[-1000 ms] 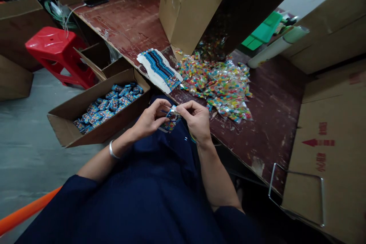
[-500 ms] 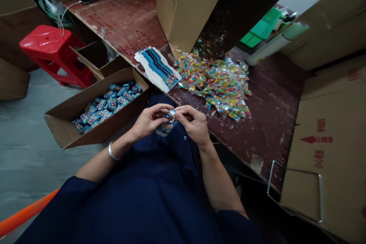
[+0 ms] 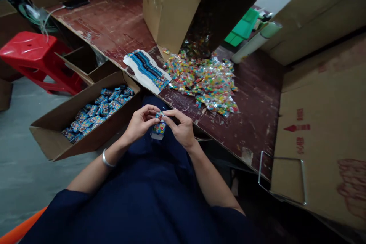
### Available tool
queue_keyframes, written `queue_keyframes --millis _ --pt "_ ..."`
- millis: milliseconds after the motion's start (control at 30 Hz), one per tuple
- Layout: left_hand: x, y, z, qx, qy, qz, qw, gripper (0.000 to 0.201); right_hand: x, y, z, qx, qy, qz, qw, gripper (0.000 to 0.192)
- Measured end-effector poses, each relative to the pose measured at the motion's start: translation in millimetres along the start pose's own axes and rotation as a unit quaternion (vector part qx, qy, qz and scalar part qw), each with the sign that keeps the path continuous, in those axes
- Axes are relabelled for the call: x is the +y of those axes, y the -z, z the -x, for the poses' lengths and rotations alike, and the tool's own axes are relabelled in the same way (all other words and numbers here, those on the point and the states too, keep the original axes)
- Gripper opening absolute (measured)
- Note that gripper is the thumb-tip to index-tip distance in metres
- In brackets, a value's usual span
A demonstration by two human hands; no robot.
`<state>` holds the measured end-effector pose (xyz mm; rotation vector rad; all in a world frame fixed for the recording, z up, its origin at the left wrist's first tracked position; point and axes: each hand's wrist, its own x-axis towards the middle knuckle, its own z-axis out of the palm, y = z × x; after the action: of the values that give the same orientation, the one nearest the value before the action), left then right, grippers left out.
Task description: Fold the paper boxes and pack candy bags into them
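Over my lap, a small blue printed candy box (image 3: 159,127) is pinched between both hands, its lower end showing a pale flap standing open. My left hand (image 3: 140,122) grips its left edge with thumb and fingers. On the other side, my right hand (image 3: 182,126) holds the upper right edge, thumb against the printed face. Beyond the hands, a fanned stack of flat printed boxes (image 3: 147,70) lies at the table's edge. Clear bags of colourful candies (image 3: 207,82) are heaped to its right. At left, a cardboard carton (image 3: 85,145) contains many filled blue boxes (image 3: 95,112).
A large carton (image 3: 174,11) lies tipped on the red-brown table (image 3: 114,19), candy bags spilling from its mouth. A red stool (image 3: 37,53) stands at far left. A wire handle (image 3: 283,177) juts out near a big carton (image 3: 320,133) at right. Green trays (image 3: 243,26) sit behind.
The view has swung, so the surroundings shift left. The candy box has turned more upright, and its white upper flap is no longer visible between my fingers.
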<state>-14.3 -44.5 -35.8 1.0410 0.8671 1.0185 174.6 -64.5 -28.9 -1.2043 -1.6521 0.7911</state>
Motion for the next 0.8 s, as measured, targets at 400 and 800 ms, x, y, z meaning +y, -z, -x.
queue_keyframes --millis 400,800 --pt "-20 42.6 -14 -0.228 0.038 -0.495 0.837 0.051 106 120 -54 0.063 -0.106 0.497 0.859 0.015" --pt "1 24.8 -15 -0.143 0.039 -0.360 0.921 0.037 13 81 -41 0.022 0.042 0.165 0.985 0.014"
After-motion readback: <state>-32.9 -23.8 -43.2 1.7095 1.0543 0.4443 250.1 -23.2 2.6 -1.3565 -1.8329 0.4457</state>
